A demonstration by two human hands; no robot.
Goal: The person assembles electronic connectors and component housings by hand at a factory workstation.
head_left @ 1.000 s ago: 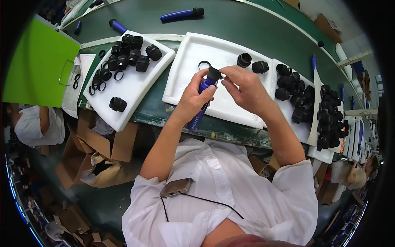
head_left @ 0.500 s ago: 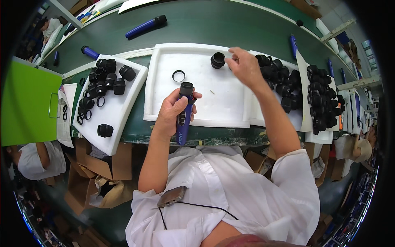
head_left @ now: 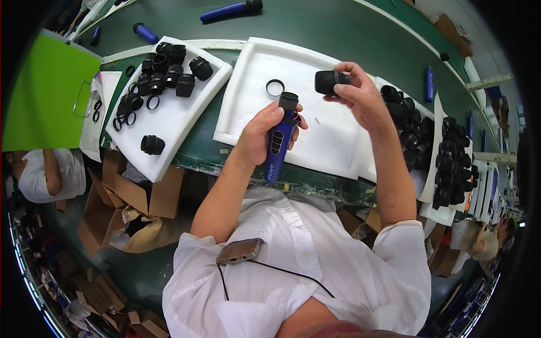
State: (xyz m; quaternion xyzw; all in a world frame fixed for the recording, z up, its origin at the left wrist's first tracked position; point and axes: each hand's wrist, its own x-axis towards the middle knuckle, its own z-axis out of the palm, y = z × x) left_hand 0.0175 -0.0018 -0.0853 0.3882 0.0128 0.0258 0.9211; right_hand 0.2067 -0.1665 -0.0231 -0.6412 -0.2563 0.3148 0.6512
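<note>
My left hand (head_left: pixel 260 132) is closed round a blue microphone body (head_left: pixel 278 143), held tilted over the near edge of the white foam tray (head_left: pixel 230 125). Its black top end points away from me and has no grille on it. In my right hand (head_left: pixel 360 96) is a black microphone grille head (head_left: pixel 328 83), gripped between thumb and fingers above the tray, to the right of the body and apart from it. A loose black ring (head_left: pixel 275 87) lies in the tray just beyond the microphone body.
On the left foam board (head_left: pixel 179 121) sit several black grille heads (head_left: pixel 158 83) and rings. More grille heads (head_left: pixel 451 163) are piled at the right. Blue microphones (head_left: pixel 231 10) lie on the green bench beyond. Open cardboard boxes (head_left: pixel 135 191) stand below the bench, near another person (head_left: pixel 53 174).
My right hand has picked up the grille head from the tray and turned it sideways. The whole view has shifted and tilted; my left hand still holds the microphone body.
</note>
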